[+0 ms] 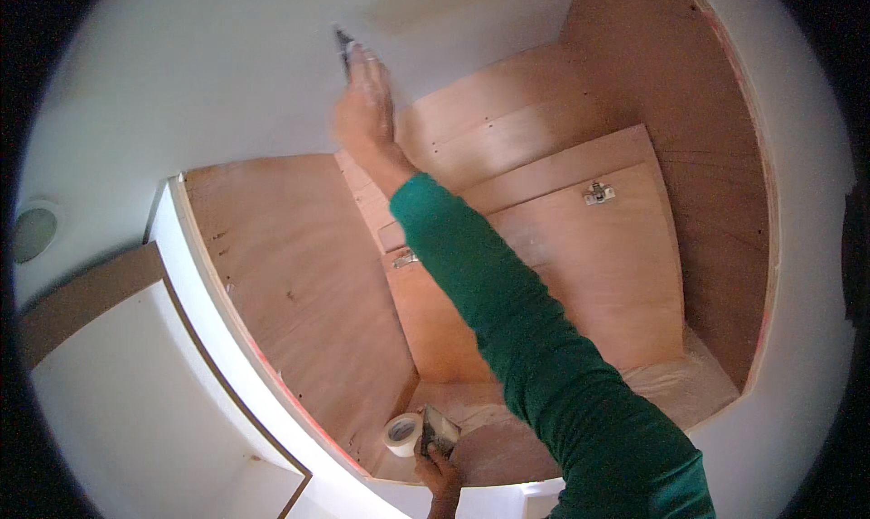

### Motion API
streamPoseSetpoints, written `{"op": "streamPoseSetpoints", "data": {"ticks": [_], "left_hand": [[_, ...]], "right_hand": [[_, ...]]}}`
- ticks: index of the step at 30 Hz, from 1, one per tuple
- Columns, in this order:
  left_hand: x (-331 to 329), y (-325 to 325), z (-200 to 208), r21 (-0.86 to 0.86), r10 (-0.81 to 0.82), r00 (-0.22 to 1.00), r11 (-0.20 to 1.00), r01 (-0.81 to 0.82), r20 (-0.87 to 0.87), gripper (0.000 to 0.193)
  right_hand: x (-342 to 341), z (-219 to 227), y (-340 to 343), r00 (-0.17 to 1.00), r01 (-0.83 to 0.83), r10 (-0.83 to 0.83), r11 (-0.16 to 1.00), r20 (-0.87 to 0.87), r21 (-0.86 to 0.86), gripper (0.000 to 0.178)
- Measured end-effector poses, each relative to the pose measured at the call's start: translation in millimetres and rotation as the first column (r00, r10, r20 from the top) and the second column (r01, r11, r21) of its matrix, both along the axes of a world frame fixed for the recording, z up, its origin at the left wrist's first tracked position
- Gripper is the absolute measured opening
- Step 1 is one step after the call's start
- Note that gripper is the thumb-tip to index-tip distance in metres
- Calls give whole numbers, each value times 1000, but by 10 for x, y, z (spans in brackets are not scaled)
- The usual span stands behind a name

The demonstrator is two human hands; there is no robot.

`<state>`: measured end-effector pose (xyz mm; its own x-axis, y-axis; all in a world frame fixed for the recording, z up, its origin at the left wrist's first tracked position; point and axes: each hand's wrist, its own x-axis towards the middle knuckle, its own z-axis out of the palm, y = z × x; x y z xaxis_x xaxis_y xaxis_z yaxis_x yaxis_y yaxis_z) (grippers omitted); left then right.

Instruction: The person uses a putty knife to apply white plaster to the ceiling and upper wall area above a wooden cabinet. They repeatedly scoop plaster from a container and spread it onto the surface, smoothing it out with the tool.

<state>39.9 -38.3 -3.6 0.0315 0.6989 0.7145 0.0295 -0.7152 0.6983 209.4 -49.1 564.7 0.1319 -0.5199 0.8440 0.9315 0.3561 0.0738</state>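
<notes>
My right hand (364,102), in a green sleeve, is stretched up to the pale ceiling (245,75). Its fingers are closed around a small dark tool that looks like a putty knife (343,48), its tip at the ceiling surface; motion blurs the details. Low in the view, my left hand (437,472) grips a small rectangular holder (441,428) with dark edges and pale filler-like material on its face. Right beside that holder, a roll of masking tape (402,434) lies on the dusty cabinet floor.
Wooden cabinet walls (299,274) enclose the space. A loose wooden door panel (598,274) with two metal hinges leans against the back. A white-edged frame (245,338) borders the opening. A round ceiling fixture (36,234) and another white compartment (136,383) are at left.
</notes>
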Motion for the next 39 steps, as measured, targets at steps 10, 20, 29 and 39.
{"op": "streamPoseSetpoints", "data": {"ticks": [10, 20, 29, 39], "left_hand": [[56, -105, 142, 53, 10, 1000, 999, -9, -18, 54], [37, -81, 62, 4, -102, 991, 995, 102, 87, 47], [62, -15, 41, 18, -57, 998, 998, 57, -8, 45], [-3, -166, 176, 3, -108, 993, 994, 108, 57, 44]], "right_hand": [[2541, 617, -1952, 872, 440, -309, 836, -380, 329, 52], [1945, 551, -1526, 955, 264, -206, 921, -215, 286, 52], [741, 366, 57, 962, 243, -205, 946, -182, 217, 66], [545, -199, 216, 1000, -28, 28, 999, 3, -16, 57]]}}
